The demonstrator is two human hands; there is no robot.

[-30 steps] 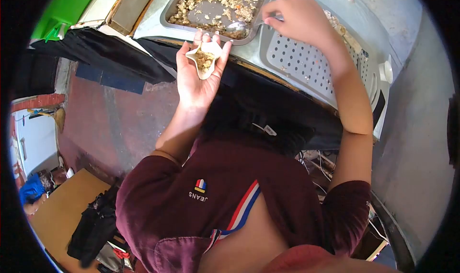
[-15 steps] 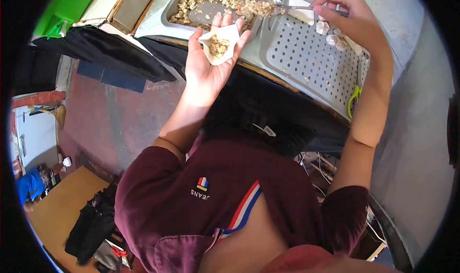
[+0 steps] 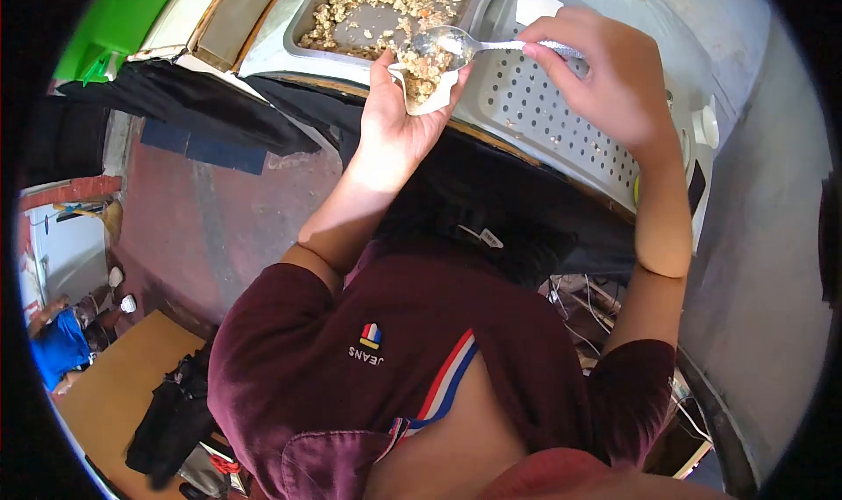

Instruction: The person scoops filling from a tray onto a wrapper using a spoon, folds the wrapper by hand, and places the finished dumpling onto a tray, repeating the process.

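Note:
On my left hand, palm up with fingers curled around it, rests a white wrapper with crumbly filling heaped in it. My right hand pinches the handle of a metal spoon. The spoon's bowl is over the filling at the wrapper's top edge. Behind the left hand is a metal tray of the same crumbly filling. A grey perforated tray lies under the right hand, with a white wrapper sheet at its far side.
Part of a yellow-green handle shows beside the right forearm. A green container stands at the upper left. At the lower left are a person in blue, a brown board and dark cloth.
My right hand has moved left and brought the spoon from above the trays to the wrapper. More filling now shows in the wrapper. The person in blue has shifted.

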